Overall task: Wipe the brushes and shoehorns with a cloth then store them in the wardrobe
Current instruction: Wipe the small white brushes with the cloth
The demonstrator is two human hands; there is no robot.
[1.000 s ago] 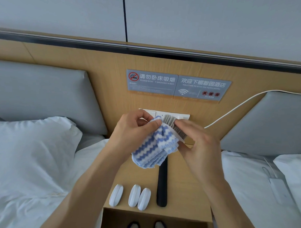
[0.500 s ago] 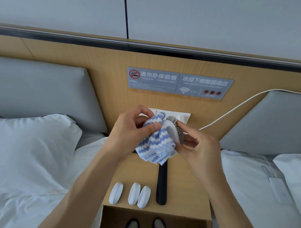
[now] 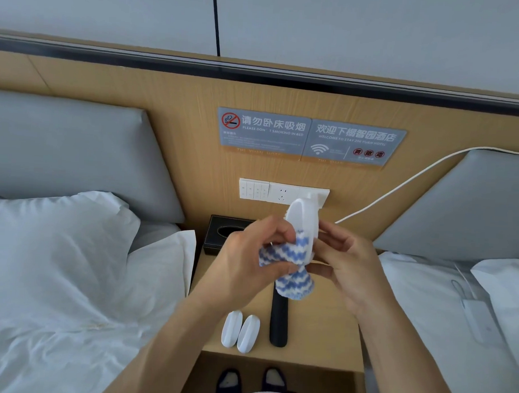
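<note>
Rubbing the striped cloth (image 3: 291,256) over the white brush (image 3: 303,224), I pinch the cloth in my left hand (image 3: 250,254) while my right hand (image 3: 347,258) grips the brush (raised above the nightstand (image 3: 321,330)). A slip could drop it onto the two white brushes (image 3: 240,331) and black shoehorn (image 3: 278,320) below.

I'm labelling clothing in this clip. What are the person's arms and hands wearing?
Nothing shows on them. The left hand and right hand wear no gloves, rings or watch, and both forearms are bare down to the bottom of the picture, with no sleeve in view.
</note>
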